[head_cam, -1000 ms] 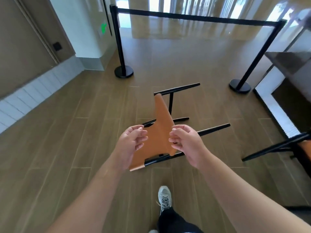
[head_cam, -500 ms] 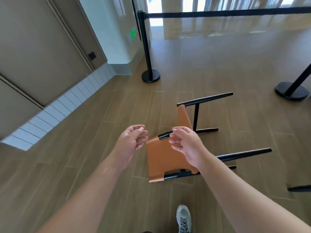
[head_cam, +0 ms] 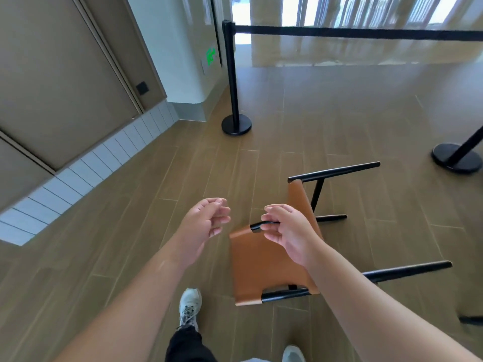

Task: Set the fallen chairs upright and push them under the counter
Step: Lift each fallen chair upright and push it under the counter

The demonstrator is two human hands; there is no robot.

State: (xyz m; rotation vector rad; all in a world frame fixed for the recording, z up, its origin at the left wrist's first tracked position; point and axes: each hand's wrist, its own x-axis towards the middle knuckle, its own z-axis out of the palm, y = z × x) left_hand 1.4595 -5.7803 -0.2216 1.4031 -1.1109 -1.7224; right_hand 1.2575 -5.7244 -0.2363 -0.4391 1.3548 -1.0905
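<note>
Right of frame centre on the floor, the fallen chair (head_cam: 264, 259) lies with legs pointing right, nearer the right hand (head_cam: 290, 231); both it and the left hand (head_cam: 206, 220) hover loosely curled, empty.

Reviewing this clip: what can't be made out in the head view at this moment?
- Counter: out of frame.
- Second chair: only a black leg tip, cut by the right edge.
- Right hand on the chair: contact with the frame unclear.
- Green sign: too blurred to read.

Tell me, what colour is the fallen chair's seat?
Tan-orange seat on a black frame, clearest in the head view.
</note>
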